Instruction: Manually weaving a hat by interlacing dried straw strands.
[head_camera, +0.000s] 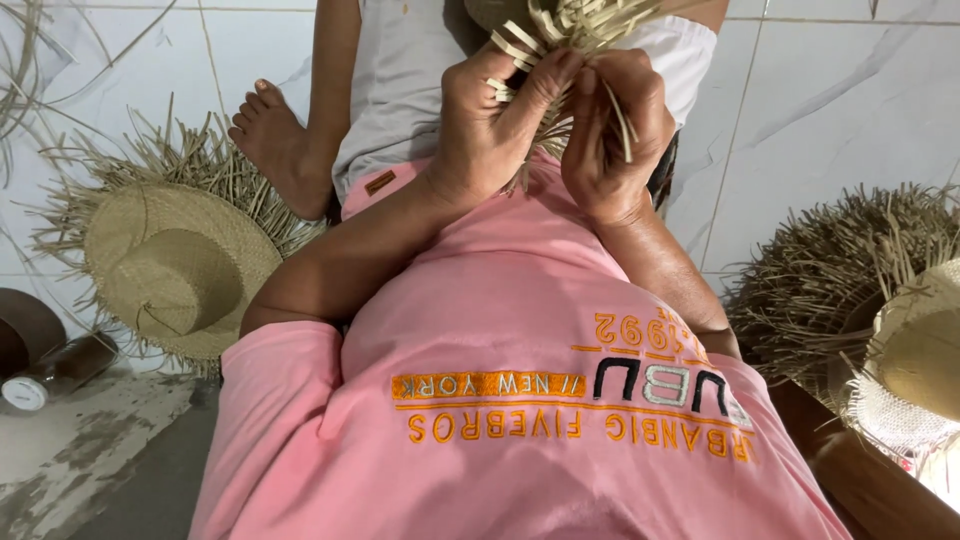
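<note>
My left hand (490, 125) and my right hand (615, 130) meet at the top middle, both pinching the loose pale straw strips at the edge of a woven straw hat (560, 22) held over my lap. The left thumb presses against strips near the fingertips of the right hand. A single strip hangs down across my right fingers. Most of that hat is cut off by the top edge. My pink shirt fills the lower middle of the view.
A woven straw hat with a frayed brim (170, 265) lies on the white tiled floor at left, beside my bare foot (275, 140). More straw hats (870, 300) are stacked at right. A brown bottle with a white cap (55, 375) lies at lower left.
</note>
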